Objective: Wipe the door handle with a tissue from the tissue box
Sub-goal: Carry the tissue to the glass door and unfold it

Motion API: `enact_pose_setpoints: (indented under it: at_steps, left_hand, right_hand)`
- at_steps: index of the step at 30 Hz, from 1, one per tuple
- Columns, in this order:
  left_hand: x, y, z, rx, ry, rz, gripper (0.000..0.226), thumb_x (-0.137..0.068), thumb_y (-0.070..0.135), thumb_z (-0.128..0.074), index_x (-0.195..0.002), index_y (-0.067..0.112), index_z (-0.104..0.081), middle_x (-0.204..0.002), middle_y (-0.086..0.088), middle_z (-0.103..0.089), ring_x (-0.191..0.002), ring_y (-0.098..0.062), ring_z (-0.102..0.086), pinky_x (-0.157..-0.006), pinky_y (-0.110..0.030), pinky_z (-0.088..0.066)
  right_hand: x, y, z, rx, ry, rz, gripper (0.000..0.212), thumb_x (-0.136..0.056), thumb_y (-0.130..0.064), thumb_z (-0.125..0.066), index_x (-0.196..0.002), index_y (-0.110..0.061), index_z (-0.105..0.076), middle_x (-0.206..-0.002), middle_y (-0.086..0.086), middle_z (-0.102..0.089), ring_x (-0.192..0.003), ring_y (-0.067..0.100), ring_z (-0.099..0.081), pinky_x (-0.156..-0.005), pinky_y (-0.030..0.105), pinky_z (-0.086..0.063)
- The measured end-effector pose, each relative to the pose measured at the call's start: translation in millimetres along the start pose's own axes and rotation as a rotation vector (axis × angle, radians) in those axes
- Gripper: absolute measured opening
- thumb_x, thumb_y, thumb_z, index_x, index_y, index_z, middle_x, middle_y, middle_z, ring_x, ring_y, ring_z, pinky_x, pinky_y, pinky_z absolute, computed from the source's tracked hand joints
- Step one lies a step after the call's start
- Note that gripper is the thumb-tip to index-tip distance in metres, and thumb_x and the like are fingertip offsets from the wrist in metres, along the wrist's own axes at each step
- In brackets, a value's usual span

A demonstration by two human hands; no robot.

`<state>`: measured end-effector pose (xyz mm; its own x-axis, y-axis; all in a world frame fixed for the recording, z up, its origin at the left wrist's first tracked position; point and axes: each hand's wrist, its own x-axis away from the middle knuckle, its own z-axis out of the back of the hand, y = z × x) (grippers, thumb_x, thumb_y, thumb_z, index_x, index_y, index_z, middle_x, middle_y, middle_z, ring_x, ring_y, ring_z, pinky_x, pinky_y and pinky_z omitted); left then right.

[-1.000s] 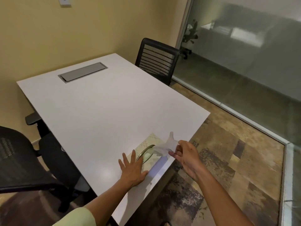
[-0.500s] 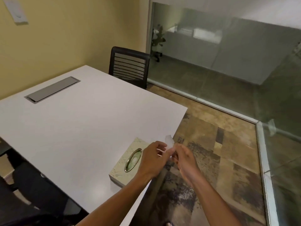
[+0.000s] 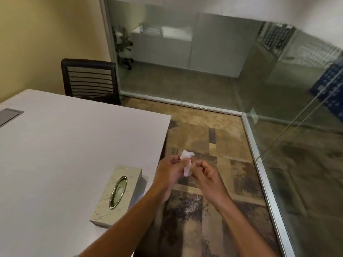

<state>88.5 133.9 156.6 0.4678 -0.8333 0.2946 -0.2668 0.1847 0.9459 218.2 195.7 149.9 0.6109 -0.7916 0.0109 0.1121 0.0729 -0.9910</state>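
Note:
A small white tissue (image 3: 187, 161) is pinched between both hands, held in the air just past the table's right edge. My left hand (image 3: 169, 170) grips its left side and my right hand (image 3: 207, 173) closes on its right side, so most of the tissue is bunched and hidden. The silver tissue box (image 3: 113, 197) with an oval gold-rimmed slot lies on the white table (image 3: 65, 145), near its front right corner, left of my hands. No door handle shows in this view.
A black slatted chair (image 3: 90, 80) stands at the table's far end against the yellow wall. Glass partitions with a metal floor track (image 3: 259, 164) close off the right side and back. Patterned carpet covers the floor below my hands.
My left hand left the tissue box and joined the right hand on the tissue. Both hands moved off the table edge, and the view swung right toward the glass wall.

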Motion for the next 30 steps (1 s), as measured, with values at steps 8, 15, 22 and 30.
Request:
enact_pose_setpoints:
  at_steps: [8, 15, 22, 30]
  left_hand:
    - [-18, 6, -73, 0.013, -0.146, 0.07, 0.019, -0.099, 0.013, -0.056, -0.098, 0.006, -0.074, -0.094, -0.01, -0.08, -0.089, -0.024, -0.076, -0.079, -0.031, -0.058]
    - [-5, 6, -159, -0.173, -0.31, -0.01, 0.022, -0.099, 0.013, -0.052, -0.098, 0.001, -0.07, -0.098, -0.016, -0.078, -0.098, -0.032, -0.073, -0.09, -0.039, -0.057]
    - [25, 6, -245, -0.38, -0.53, -0.218, 0.018, -0.097, 0.017, -0.064, -0.082, 0.014, -0.074, -0.09, -0.014, -0.077, -0.091, -0.037, -0.071, -0.093, -0.054, -0.053]
    - [55, 1, -339, -0.424, -0.651, -0.3, 0.018, -0.099, 0.027, -0.062, -0.087, 0.025, -0.074, -0.087, 0.006, -0.077, -0.079, -0.009, -0.069, -0.068, -0.014, -0.049]
  right_hand:
    - [35, 14, 78, -0.002, 0.184, -0.03, 0.016, -0.099, -0.02, -0.057, -0.088, -0.012, -0.065, -0.117, -0.003, -0.073, -0.114, 0.007, -0.065, -0.096, 0.032, -0.049]
    - [74, 13, 150, 0.034, 0.39, 0.012, 0.012, -0.087, -0.037, -0.07, -0.089, -0.027, -0.064, -0.095, -0.006, -0.07, -0.091, 0.01, -0.065, -0.078, 0.023, -0.047]
    - [120, 11, 243, 0.168, 0.537, 0.087, 0.014, -0.084, -0.037, -0.077, -0.098, -0.039, -0.076, -0.102, -0.016, -0.073, -0.094, 0.005, -0.068, -0.081, 0.024, -0.053]
    - [173, 7, 332, 0.048, 0.703, 0.112, 0.015, -0.086, -0.046, -0.063, -0.091, -0.033, -0.071, -0.083, -0.007, -0.073, -0.077, 0.006, -0.065, -0.074, 0.025, -0.052]
